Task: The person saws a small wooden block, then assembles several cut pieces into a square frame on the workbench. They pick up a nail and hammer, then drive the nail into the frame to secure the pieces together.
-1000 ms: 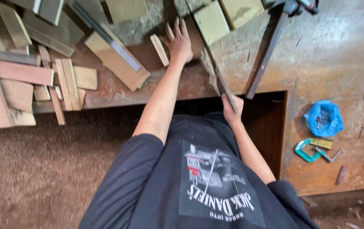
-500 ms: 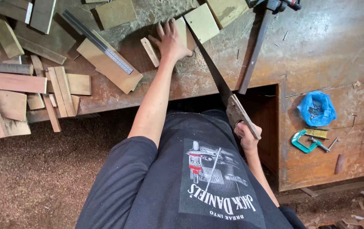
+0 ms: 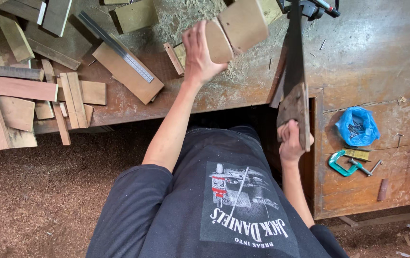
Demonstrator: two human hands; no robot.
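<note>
My left hand (image 3: 200, 55) is raised over the workbench and grips a small pale wood block (image 3: 236, 33) that shows a cut line across it. My right hand (image 3: 291, 141) is closed on the wooden handle of a hand saw (image 3: 294, 62), whose dark blade points away from me over the bench edge. The saw is clear of the block, to its right. Sawdust (image 3: 200, 14) lies on the bench under the block.
Wood offcuts and strips (image 3: 47, 95) cover the left of the brown workbench (image 3: 372, 52), with a metal ruler (image 3: 116, 45) on a board. A blue bag of nails (image 3: 357, 126) and a green clamp (image 3: 346, 165) lie on the right. Sawdust covers the floor (image 3: 47, 200).
My left hand went from lying flat on the bench to lifting the wood block. My right hand pulled the saw out of the cut and swung it to the right.
</note>
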